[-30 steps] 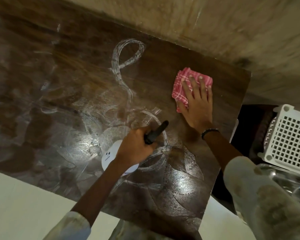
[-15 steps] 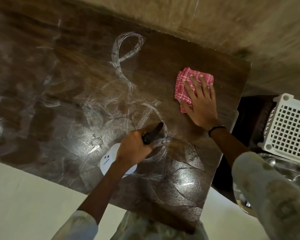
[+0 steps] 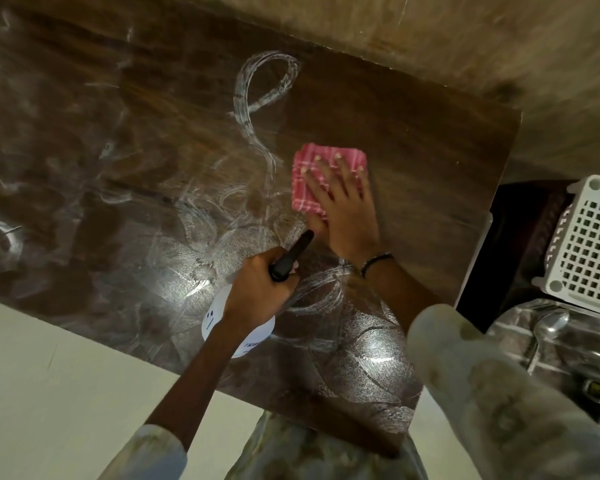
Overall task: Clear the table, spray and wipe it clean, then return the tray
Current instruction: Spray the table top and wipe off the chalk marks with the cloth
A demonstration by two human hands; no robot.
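Folded pink checked cloth (image 3: 326, 174) flat on dark wooden tabletop (image 3: 413, 133) amid white spray streaks, right hand (image 3: 343, 206) pressing it with fingers straight, left hand (image 3: 260, 289) gripping white spray bottle (image 3: 238, 327) by its black trigger head, white perforated basket (image 3: 589, 247) off right edge.

We see table (image 3: 413, 133) bare across far and left stretches, streaked with wet swirls; hand could sweep there freely. Near right part is taken up: our right hand (image 3: 343, 206) flat on cloth (image 3: 312, 174), left hand (image 3: 257, 292) gripping spray bottle (image 3: 229, 327) just beside it. Past right edge, white basket (image 3: 589, 247) blocks way
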